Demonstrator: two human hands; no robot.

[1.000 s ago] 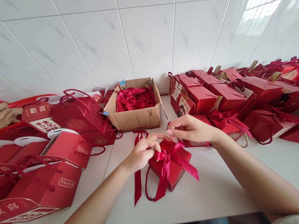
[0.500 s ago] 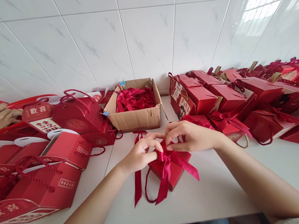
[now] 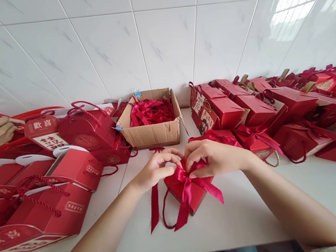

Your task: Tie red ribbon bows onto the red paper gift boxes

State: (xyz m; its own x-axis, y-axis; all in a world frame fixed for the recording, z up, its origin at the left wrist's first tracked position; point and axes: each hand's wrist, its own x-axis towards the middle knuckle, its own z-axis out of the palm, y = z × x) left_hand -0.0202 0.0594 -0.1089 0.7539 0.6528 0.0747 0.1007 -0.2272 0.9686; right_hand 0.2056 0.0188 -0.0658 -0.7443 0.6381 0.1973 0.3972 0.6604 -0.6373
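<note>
1. Closest to me, the tails of the ribbon bow [image 3: 187, 185] splay over the red box [image 3: 197, 196], pointing toward the near edge of the surface [image 3: 240, 225]; a rope handle [image 3: 164, 215] loops out to the left.
2. The red box lies between the forearms, slanted, one corner toward me; its far part is covered, so I can't call its long axis.
3. The bow sits on top, loops spread left and right, directly between both hands.
4. I have the left hand [image 3: 158, 168] nearly closed, thumb and forefinger pinching the left loop.
5. The right hand [image 3: 213, 157] curls around the other loop, ribbon between thumb and forefinger; I read its thumb as nearer the knot.
6. Beyond the fingertips, apart from the bow, stands a cardboard box [image 3: 153, 135] of loose ribbons [image 3: 151, 111].
</note>
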